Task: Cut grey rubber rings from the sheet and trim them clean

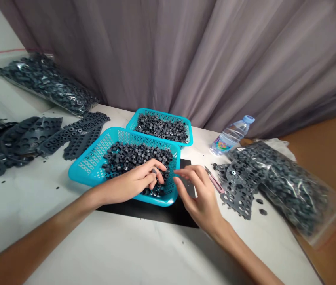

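Observation:
My left hand (138, 180) reaches into the near turquoise basket (92, 166), which is full of small black rubber rings (126, 156). Its fingers are curled and pinch one ring at the fingertips. My right hand (199, 194) hovers just outside the basket's right wall, above a black mat (156, 211), with the fingers spread and nothing in them. The two hands' fingertips are a few centimetres apart.
A second turquoise basket (185, 122) of rings stands behind the first. Punched black rubber sheets (31, 136) lie at the left, more sheets (239, 190) and a pink cutter (213, 180) at the right. Clear bags of parts (286, 186) (49, 83), a water bottle (231, 134), grey curtain behind.

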`<state>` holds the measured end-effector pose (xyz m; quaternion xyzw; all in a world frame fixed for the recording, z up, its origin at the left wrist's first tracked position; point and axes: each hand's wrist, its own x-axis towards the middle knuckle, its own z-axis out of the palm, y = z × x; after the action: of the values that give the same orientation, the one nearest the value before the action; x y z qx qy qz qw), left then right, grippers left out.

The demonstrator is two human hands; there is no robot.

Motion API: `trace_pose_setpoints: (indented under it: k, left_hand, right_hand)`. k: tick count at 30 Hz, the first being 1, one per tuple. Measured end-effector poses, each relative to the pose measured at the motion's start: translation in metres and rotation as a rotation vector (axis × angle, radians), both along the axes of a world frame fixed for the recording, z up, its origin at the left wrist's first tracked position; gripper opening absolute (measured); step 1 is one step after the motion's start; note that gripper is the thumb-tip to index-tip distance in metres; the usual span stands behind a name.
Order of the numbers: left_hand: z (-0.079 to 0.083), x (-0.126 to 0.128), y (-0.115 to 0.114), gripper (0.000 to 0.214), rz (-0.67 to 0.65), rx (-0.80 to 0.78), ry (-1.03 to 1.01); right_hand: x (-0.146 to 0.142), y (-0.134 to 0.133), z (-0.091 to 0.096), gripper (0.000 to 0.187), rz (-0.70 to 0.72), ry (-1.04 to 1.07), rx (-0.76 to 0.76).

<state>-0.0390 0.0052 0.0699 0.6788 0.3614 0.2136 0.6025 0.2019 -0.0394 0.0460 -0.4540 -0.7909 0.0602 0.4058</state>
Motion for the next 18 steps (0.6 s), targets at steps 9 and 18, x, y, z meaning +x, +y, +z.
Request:
trace_pose_setpoints:
  k: [9,18]
  left_hand:
    - [0.022,0.000,-0.022,0.028,-0.003,0.109,0.088]
    - [0.015,-0.005,-0.025,0.036,-0.089,-0.042,-0.008]
  right_hand:
    - [-0.029,-0.007,0.005,0.027,0.234,0.255,-0.224]
    - [-0.023,-0.017,-0.002,0.031,0.256,0.318,-0.156]
